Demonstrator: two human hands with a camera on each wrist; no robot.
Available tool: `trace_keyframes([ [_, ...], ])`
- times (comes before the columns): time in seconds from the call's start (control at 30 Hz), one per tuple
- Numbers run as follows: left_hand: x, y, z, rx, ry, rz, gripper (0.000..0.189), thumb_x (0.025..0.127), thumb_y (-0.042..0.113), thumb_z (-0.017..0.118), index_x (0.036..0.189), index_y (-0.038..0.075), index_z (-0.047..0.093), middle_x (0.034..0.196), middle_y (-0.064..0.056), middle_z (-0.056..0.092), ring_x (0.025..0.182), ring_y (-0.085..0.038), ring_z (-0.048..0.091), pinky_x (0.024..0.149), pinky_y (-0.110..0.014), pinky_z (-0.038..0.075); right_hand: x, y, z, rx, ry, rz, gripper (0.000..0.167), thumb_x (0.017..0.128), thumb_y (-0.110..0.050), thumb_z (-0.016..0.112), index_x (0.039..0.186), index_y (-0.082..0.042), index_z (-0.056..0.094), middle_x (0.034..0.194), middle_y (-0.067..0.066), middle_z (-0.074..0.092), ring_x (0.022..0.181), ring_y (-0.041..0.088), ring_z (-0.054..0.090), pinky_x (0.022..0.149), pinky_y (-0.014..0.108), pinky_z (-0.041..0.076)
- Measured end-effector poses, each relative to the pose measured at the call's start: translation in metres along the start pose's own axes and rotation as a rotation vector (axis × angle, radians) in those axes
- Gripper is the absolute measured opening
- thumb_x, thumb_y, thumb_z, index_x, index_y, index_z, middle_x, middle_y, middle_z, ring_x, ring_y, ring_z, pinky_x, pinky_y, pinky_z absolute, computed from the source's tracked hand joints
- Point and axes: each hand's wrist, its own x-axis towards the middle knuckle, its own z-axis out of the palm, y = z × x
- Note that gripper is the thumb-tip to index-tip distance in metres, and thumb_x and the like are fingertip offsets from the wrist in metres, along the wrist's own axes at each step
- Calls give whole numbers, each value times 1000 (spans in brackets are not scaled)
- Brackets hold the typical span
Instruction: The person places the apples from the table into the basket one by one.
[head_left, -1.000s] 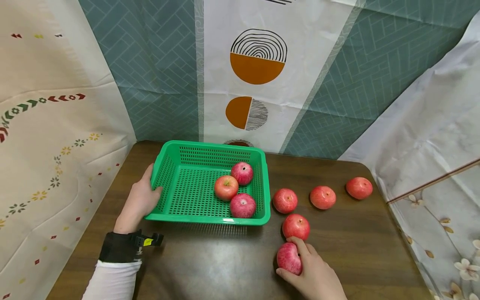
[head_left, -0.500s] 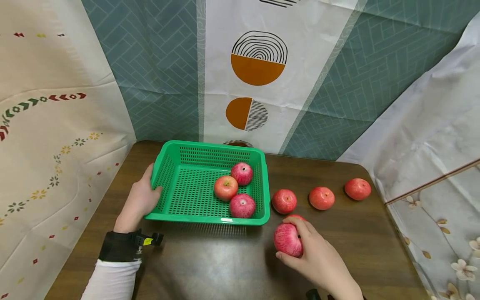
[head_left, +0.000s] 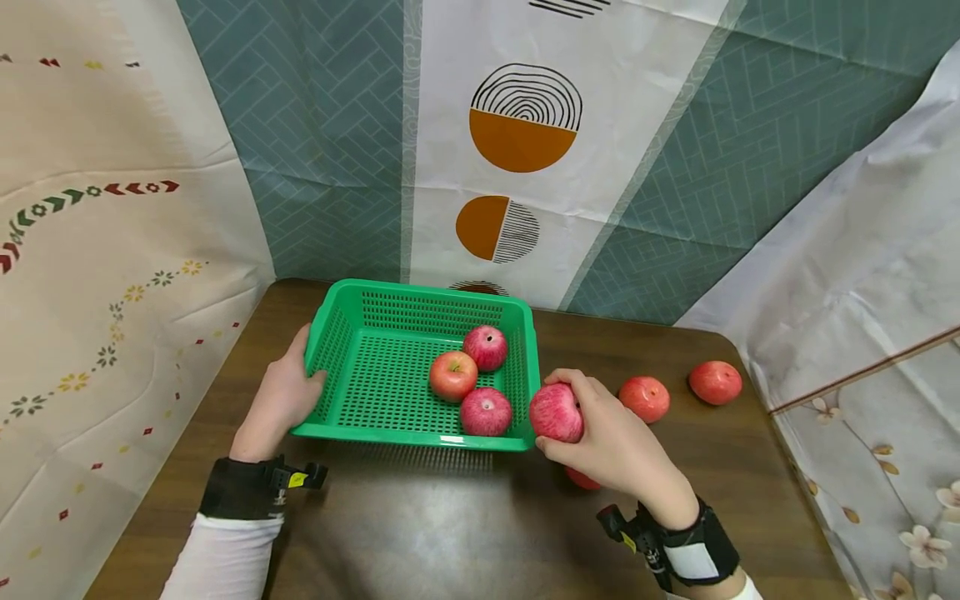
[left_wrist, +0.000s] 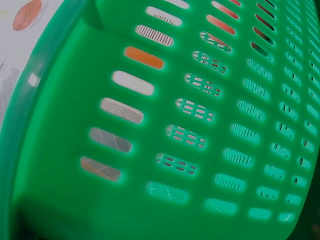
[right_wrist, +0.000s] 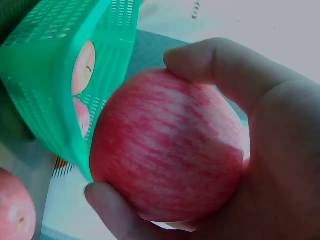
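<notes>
A green plastic basket (head_left: 435, 291) stands on the table with three red apples inside, toward its right end. My left hand (head_left: 283, 390) grips the basket's left rim, thumb over the inner side; the left wrist view is filled by the slotted basket wall (left_wrist: 55, 130). Just at the basket's right rim, my right hand (head_left: 613, 440) holds a red apple (head_left: 556, 412) between thumb and fingers. The right wrist view shows this striped apple (right_wrist: 165, 150) close up, with the basket (right_wrist: 40, 95) beside it. Beneath the hand, another apple (head_left: 582, 477) is mostly hidden.
On the wooden table (head_left: 450, 533), two more apples, a nearer one (head_left: 643, 398) and a farther one (head_left: 715, 382), lie to the right. A patterned cloth (head_left: 337, 167) hangs behind the table, with further cloths at both sides.
My right hand has lifted the apple from the table's front right and carried it up and left to the basket's right rim. The left hand and basket have stayed put.
</notes>
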Motion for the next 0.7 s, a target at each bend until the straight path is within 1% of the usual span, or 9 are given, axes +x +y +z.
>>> trace_keyframes([
  [0.2,2,3,1,12,0,1,82,107,11,54,171,2,3,133,-45,55,83,-39,67,66,-45,51,29,-13,-1,46,-50,-58,78,90,-42,87,152,-23,43,136,4,53,111,21,62,83,39,61],
  [0.3,3,4,3,26,4,5,82,107,11,55,171,1,4,132,-45,56,83,-38,67,66,-44,50,44,-20,1,46,-64,-83,81,91,-43,85,155,-20,41,141,8,51,115,23,61,87,42,61],
  [0.43,2,3,3,20,1,-1,82,107,11,55,171,3,3,132,-45,57,83,-39,68,67,-46,51,66,-30,7,20,-98,-121,82,92,-40,86,157,-19,41,143,12,48,117,26,60,89,43,60],
  [0.53,1,3,2,15,1,-5,83,107,11,55,171,3,3,132,-45,56,85,-41,68,68,-49,52,83,-39,12,-2,-132,-157,77,93,-36,85,155,-20,42,141,14,47,117,27,58,88,43,60],
  [0.6,0,3,1,12,2,-8,83,107,11,55,171,4,3,133,-45,56,86,-41,68,69,-49,52,95,-45,15,-14,-139,-182,73,93,-35,84,152,-19,44,140,15,48,118,27,58,88,43,60],
  [0.7,0,3,0,7,1,-15,83,108,11,55,172,5,2,133,-45,56,85,-40,68,68,-48,52,112,-53,19,-27,-146,-188,70,93,-34,83,150,-20,44,140,17,47,117,28,58,87,45,60],
])
